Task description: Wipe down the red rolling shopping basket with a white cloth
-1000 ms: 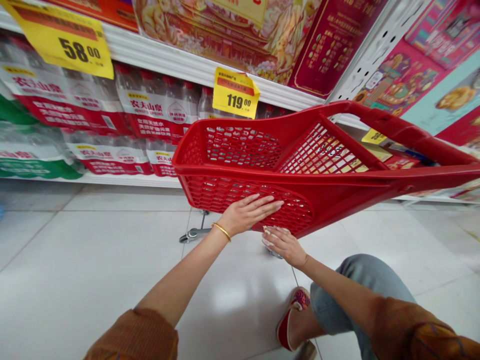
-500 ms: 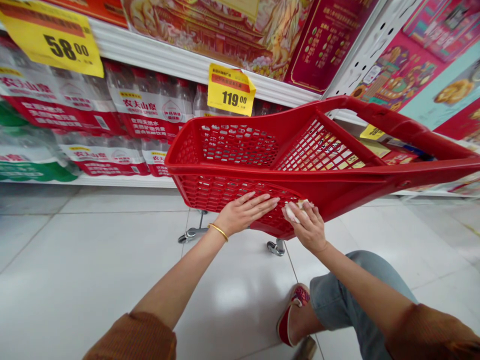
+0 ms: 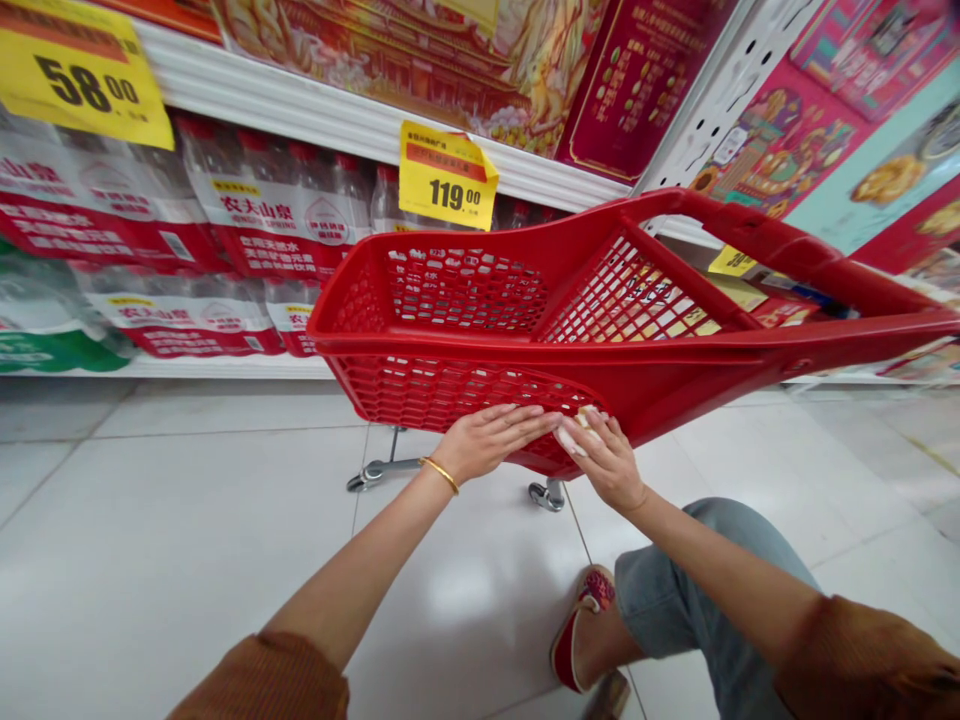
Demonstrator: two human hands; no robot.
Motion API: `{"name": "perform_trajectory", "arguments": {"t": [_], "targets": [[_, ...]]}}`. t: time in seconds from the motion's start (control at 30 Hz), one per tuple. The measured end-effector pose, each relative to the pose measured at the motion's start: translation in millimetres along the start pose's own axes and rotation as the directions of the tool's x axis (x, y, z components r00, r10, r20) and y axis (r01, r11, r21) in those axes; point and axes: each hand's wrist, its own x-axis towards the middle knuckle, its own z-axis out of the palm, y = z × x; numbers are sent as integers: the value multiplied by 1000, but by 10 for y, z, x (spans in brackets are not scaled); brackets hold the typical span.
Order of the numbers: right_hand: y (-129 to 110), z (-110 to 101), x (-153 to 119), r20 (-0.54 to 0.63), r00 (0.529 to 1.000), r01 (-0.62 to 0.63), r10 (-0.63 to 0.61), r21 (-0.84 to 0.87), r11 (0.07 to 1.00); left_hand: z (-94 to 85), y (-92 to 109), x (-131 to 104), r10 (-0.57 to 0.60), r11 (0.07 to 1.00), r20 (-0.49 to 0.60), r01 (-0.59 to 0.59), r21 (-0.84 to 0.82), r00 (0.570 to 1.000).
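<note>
A red plastic shopping cart [image 3: 675, 365] with mesh sides stands across the view, its handle toward the right. My left hand [image 3: 491, 438] lies flat on the lower part of its near side, fingers stretched to the right, holding nothing. Just right of those fingertips, my right hand [image 3: 604, 462] presses a crumpled white cloth [image 3: 571, 436] against the same side. Part of the cloth is hidden under the fingers. A gold bangle [image 3: 441, 474] circles my left wrist.
Behind the cart, a white shelf [image 3: 300, 115] holds packs of bottled water [image 3: 255, 215] and boxes. Yellow price tags [image 3: 448, 175] hang from its edge. Cart wheels [image 3: 546, 495] rest on the tiled floor, near my red shoe [image 3: 570, 640].
My right hand has shifted slightly left and down with the cloth, closing the gap to my left fingertips. My left hand sits a little lower on the cart's side. The view has shifted slightly.
</note>
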Motion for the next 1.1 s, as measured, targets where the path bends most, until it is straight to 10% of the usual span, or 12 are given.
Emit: {"name": "perform_trajectory", "arguments": {"t": [0.53, 0.83, 1.1], "targets": [[-343, 336, -497, 285, 949, 113, -137, 101, 989, 123, 39, -90, 16, 1000, 11, -16, -4, 1000], [-17, -147, 106, 25, 1000, -14, 15, -36, 999, -51, -41, -28, -50, 997, -100, 55, 51, 994], [-29, -88, 251, 70, 994, 79, -82, 48, 996, -17, -36, -2, -112, 990, -102, 119, 73, 989]]}}
